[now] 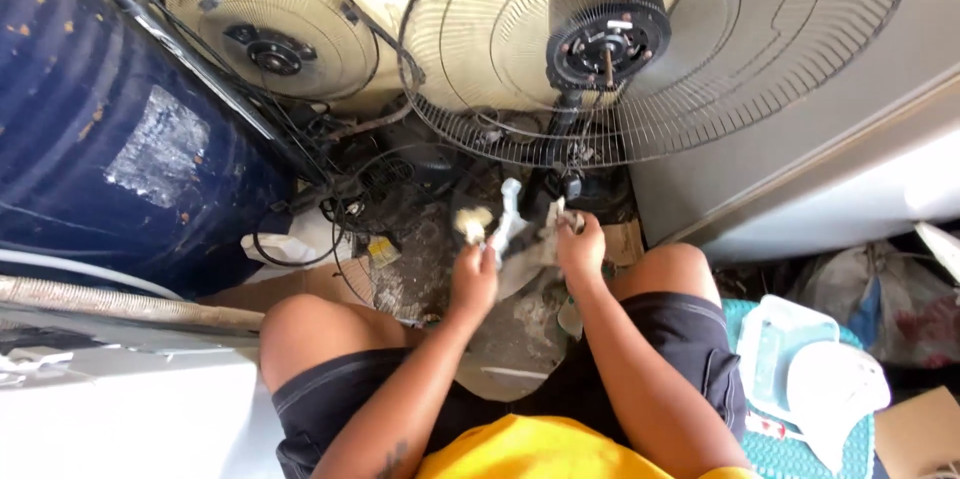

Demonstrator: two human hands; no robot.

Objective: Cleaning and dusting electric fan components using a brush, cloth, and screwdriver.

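Two hands [525,259] gripping dirty rag [525,257], fan guards [640,49] ahead, blue drum [110,119] left

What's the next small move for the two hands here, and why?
Probably keep wiping: draw the grey rag in the right hand along the pale part that the left hand steadies with a brush. Both hands already meet on it just below the bare fan motor, and the floor beneath looks grimy.
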